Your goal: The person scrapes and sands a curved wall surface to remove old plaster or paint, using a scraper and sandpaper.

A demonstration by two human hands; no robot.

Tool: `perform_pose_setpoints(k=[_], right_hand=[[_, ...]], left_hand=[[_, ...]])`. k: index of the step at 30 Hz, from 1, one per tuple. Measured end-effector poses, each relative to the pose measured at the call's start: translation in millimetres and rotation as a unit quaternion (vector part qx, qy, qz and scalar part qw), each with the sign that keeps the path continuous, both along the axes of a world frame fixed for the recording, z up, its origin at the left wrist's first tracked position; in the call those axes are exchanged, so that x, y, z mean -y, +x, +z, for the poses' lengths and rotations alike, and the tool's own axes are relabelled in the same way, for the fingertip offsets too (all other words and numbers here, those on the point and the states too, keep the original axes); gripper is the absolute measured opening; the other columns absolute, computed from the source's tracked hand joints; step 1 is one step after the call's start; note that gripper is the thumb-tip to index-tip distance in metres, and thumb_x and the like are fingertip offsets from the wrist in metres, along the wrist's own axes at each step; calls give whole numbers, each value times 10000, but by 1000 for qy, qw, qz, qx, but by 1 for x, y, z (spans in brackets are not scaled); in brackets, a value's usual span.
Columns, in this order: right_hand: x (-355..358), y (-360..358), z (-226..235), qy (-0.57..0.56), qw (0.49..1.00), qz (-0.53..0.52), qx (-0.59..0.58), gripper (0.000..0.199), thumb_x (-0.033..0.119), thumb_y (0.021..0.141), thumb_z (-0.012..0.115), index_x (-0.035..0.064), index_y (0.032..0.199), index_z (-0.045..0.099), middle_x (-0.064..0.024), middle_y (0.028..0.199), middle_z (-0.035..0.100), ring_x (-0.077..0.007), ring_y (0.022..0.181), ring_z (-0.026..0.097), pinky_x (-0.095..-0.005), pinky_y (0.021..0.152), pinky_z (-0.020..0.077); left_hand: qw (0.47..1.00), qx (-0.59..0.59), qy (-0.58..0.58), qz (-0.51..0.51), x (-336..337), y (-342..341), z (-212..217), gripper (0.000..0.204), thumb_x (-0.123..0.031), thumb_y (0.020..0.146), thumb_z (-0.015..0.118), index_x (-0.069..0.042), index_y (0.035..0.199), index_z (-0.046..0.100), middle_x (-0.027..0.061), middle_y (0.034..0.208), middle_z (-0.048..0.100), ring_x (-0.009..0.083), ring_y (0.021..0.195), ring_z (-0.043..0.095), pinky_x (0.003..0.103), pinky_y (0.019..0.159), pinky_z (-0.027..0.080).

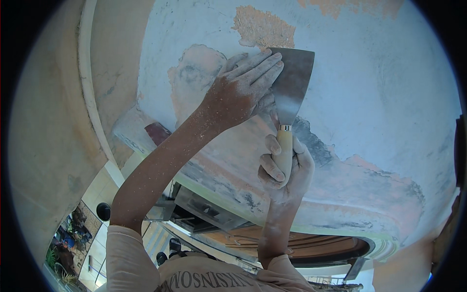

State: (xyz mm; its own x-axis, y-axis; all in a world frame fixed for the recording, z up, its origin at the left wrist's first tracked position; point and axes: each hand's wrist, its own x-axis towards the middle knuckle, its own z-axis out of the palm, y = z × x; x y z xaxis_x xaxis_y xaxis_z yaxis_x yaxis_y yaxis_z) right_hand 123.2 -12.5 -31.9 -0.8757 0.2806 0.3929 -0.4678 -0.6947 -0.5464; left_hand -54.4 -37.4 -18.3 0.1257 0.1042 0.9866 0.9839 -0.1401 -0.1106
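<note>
A wide metal scraper (291, 82) with a pale wooden handle is pressed against a wall of peeling pale blue paint (369, 82). My right hand (284, 168) grips the wooden handle from below. My left hand (243, 90) lies flat with its fingers spread on the left part of the blade, pushing it to the wall. Both forearms are dusted with white flakes. Bare orange plaster (262, 27) shows just above and left of the blade, and a larger scraped patch (192, 78) lies left of my left hand.
A curved moulded ledge (340, 214) with worn pink and green paint runs below the hands. A pale pipe (90, 78) runs down the cream wall at left. Below, an arched wooden door top (301, 246) and plants (61, 258) on the ground.
</note>
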Motion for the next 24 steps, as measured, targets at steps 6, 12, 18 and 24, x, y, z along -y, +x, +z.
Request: perform_pose_setpoints(k=[6, 12, 18, 24], right_hand=[[14, 3, -13, 258, 886, -355, 151, 441, 246, 958, 336, 0, 1323, 319, -118, 870, 506, -126, 470, 471, -204, 327, 381], [8, 8, -5, 230, 913, -316, 113, 474, 250, 934, 395, 8, 1334, 314, -114, 882, 522, -116, 486, 478, -204, 325, 311], [14, 7, -1, 203, 911, -331, 139, 460, 183, 912, 403, 25, 1335, 320, -114, 907, 526, -120, 486, 478, -193, 330, 317], [21, 13, -3, 227, 895, -355, 147, 479, 110, 894, 424, 39, 1353, 307, -132, 942, 524, -128, 473, 484, -193, 306, 334]], left_hand=[[999, -6, 36, -39, 11, 1, -7, 507, -150, 782, 633, -23, 1242, 460, 137, 1268, 510, 292, 1167, 492, 453, 988, 373], [984, 75, 99, -130, 24, 7, -26, 492, -118, 773, 631, -40, 1229, 462, 144, 1247, 527, 299, 1147, 515, 463, 974, 384], [998, -7, 12, 57, 28, 10, -13, 497, -139, 741, 676, -40, 1195, 499, 167, 1263, 512, 323, 1187, 480, 468, 977, 381], [999, -33, -26, 1, 3, 14, -18, 469, -212, 771, 635, 28, 1159, 523, 185, 1277, 483, 337, 1242, 411, 473, 1017, 337]])
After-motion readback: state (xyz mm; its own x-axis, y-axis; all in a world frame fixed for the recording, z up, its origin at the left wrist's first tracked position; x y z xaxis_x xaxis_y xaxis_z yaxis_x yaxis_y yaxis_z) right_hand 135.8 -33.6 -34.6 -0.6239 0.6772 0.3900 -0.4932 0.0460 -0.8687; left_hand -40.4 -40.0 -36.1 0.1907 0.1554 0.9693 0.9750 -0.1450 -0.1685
